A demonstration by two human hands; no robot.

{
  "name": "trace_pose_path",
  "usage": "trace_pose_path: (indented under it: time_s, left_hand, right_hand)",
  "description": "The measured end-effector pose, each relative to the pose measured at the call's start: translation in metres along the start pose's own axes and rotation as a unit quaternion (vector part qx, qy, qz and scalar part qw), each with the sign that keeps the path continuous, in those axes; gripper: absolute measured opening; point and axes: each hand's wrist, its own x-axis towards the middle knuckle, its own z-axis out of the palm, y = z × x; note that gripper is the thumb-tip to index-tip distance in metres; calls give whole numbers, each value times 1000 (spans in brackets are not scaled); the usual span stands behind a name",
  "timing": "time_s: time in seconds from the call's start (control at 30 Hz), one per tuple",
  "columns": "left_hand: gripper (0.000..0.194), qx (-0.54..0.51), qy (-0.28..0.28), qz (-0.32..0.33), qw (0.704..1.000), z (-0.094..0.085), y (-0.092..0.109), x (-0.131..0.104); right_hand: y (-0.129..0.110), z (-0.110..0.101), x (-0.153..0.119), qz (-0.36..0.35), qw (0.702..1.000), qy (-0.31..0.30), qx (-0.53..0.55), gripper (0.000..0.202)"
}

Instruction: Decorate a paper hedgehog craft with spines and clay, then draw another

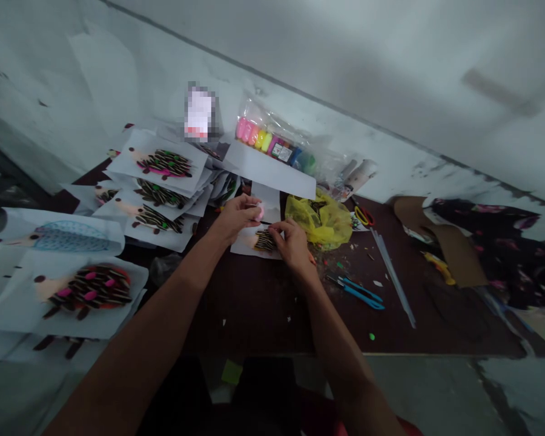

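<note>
Between the fingertips of my left hand [240, 217] is a small lump of pink clay [260, 211]. My right hand [294, 243] has its thumb and index finger pinched over a sheet of paper, close to a thin dark strip whose hold I cannot make out for certain. Below the fingers lies a paper hedgehog picture [263, 240], its back covered with dark striped pieces; my right hand hides part of it. A yellow plastic bag [320, 223] with dark pieces inside sits just right of my right hand.
Stacked hedgehog pictures [163, 163] fill the left side. Behind are coloured clay packs [272, 142] and a blurred-out bright screen [200, 112]. To the right lie blue thread snips [361, 293], yellow-red scissors [364, 215], clear glue sticks [394, 278] and a yellow tool [439, 267].
</note>
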Motion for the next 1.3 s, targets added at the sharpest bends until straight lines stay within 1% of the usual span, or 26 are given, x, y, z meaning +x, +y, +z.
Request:
trace_pose_path:
  time_s: [0.1, 0.33, 0.53, 0.8, 0.97, 1.07, 1.17, 1.23, 1.3]
  left_hand:
    - [19, 1, -5, -3, 1000, -1, -1, 1]
    - [19, 15, -24, 9, 1000, -6, -6, 5]
    - [22, 21, -22, 0, 1000, -5, -6, 5]
    - [18, 21, -9, -11, 1000, -1, -1, 1]
    - [19, 24, -14, -9, 1000, -3, -3, 3]
    - [22, 22, -23, -2, 999, -6, -5, 5]
    - [28, 24, -40, 8, 999, -8, -8, 6]
    - [31, 31, -56, 14, 998, -8, -10, 6]
    - [32, 40, -70, 21, 997, -7, -11, 5]
  right_hand:
    - [0, 1, 1, 5, 1000, -17, -7, 19]
    - [1, 2, 1, 9, 999, -24, -20, 19]
    - [1, 5, 2, 12, 1000, -3, -16, 10]
    - [1, 10, 3, 7, 1000, -15, -20, 14]
    - [4, 9, 3, 7, 1000, -6, -25, 17]
    - [4, 8, 2, 5, 999, 32, -2, 18]
    - [1, 6, 2, 15, 995, 75, 59, 24]
    - [-1, 6, 3, 29, 991, 75, 109, 29]
    - [-3, 7, 4, 42, 987, 48, 150, 33]
